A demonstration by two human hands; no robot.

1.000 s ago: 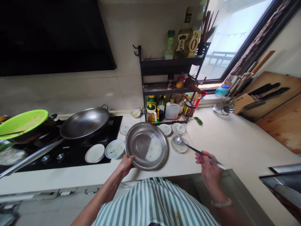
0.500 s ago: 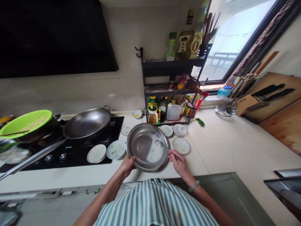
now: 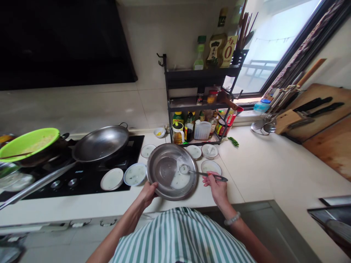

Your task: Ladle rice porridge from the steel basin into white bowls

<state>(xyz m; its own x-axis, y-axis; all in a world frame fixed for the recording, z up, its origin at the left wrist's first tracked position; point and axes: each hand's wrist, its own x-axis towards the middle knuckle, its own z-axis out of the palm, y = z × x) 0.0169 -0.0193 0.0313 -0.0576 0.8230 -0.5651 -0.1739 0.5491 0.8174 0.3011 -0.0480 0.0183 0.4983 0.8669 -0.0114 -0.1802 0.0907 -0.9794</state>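
Observation:
My left hand (image 3: 149, 193) grips the near left rim of a round steel basin (image 3: 159, 156), thumb over the edge. The basin is tilted, and cloudy white liquid (image 3: 179, 180) with dark flecks has pooled at its right side. Closed around the dark handle of a small metal ladle (image 3: 197, 172), my right hand (image 3: 217, 188) is right of the basin. The ladle's round head is over the pool and appears to hold some liquid. Beyond my right hand is a bowl (image 3: 211, 167) of whitish liquid, partly covered by the ladle and fingers.
More filled bowls surround the basin: a blue-rimmed bowl (image 3: 135, 174), a white bowl (image 3: 112, 179), and several behind. A wok (image 3: 101, 143) sits on the black hob (image 3: 91, 182) at left. A condiment rack (image 3: 201, 106) stands behind; a knife block (image 3: 290, 120) is at right.
My right hand has shifted right and slightly back toward me along the ladle's handle line. The ladle's head has lifted out of the liquid and turned level. My left hand and the basin stay put.

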